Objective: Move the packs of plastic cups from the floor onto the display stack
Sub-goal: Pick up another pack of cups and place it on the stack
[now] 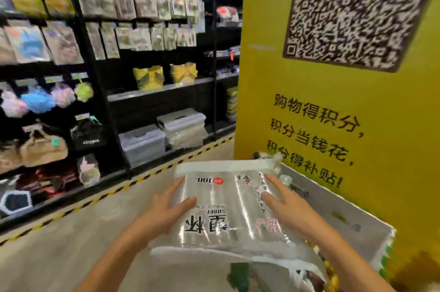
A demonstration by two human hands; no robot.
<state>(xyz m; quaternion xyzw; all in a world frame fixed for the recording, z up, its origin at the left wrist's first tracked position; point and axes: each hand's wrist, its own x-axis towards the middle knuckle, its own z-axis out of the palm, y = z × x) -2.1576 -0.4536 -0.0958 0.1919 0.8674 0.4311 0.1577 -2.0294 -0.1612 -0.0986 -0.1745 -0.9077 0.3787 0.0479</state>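
Observation:
A clear pack of plastic cups (223, 199) with black printed characters lies flat on top of the display stack (342, 215), low in the head view. My left hand (170, 203) rests flat on the pack's left side, fingers spread. On its right side lies my right hand (279, 196), also flat with fingers spread. Both palms press on the top film; no fingers wrap under the pack. More packaged goods (281, 275) show beneath the pack's near edge.
A yellow pillar (297, 91) with a QR code and black characters stands right behind the stack. Black shelves (100, 91) of hanging goods, sponges, bags and clear storage boxes (142, 141) line the left. A yellow-black striped line (133, 182) runs along the floor.

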